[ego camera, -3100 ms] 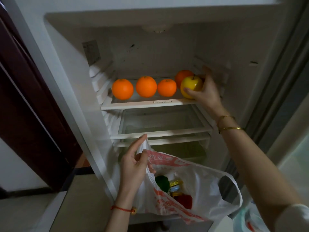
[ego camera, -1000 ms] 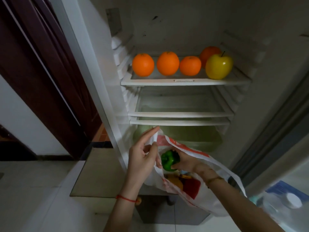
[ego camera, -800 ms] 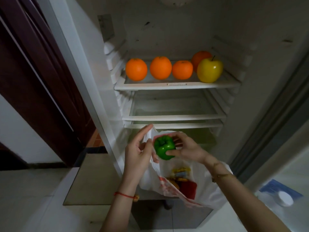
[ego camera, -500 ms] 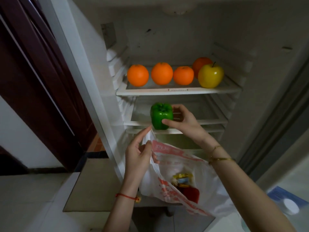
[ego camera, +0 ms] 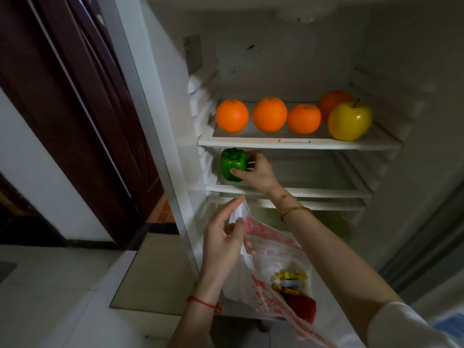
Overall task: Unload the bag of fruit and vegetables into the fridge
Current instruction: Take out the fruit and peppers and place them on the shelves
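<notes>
Right hand point(ego camera: 258, 173) gripping green pepper point(ego camera: 233, 164), left hand point(ego camera: 223, 241) pinching bag point(ego camera: 273, 280)

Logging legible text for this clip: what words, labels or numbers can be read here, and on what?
No text can be read.
Plastic bag: red print, too blurred to read.
Top shelf: small label on the front edge, too small to read.
Packets in the bag: coloured wrappers, no legible print.
</notes>
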A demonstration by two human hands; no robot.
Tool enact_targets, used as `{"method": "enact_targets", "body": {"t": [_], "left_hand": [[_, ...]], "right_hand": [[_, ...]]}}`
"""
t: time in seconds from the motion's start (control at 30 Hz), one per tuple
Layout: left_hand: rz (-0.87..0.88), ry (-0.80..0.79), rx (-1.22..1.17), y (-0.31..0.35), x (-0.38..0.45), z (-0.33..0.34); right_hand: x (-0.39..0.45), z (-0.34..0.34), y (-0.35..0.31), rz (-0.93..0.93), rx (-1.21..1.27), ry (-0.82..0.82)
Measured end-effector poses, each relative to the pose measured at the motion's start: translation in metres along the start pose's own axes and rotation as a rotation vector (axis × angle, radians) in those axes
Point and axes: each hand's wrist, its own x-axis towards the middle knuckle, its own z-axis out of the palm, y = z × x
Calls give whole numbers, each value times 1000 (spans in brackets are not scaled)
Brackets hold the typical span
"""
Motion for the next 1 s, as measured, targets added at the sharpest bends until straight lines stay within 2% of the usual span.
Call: {"method": "enact_targets", "body": {"t": [0.4,0.6,0.67,0.8,0.93,1.0], "left_hand": [[-24,-27,5,6,-2,6],[-35,-40,-12,8,-8,6],[-41,-46,-4,7,-10,5],[-31,-66,5,7,-16,2],[-16,-78,26,5,-24,2],[-17,-89,21,5,-29,2]], "right_hand": [[-7,-14,5,103,73,-51],[-53,-53,-4,70,56,104],[-78,-68,-3,73,106,20],[-130,-89,22,128,38,-269],[-163,-85,70,335,-228,-539],[-175,-75,93,355,-432,-616]]}}
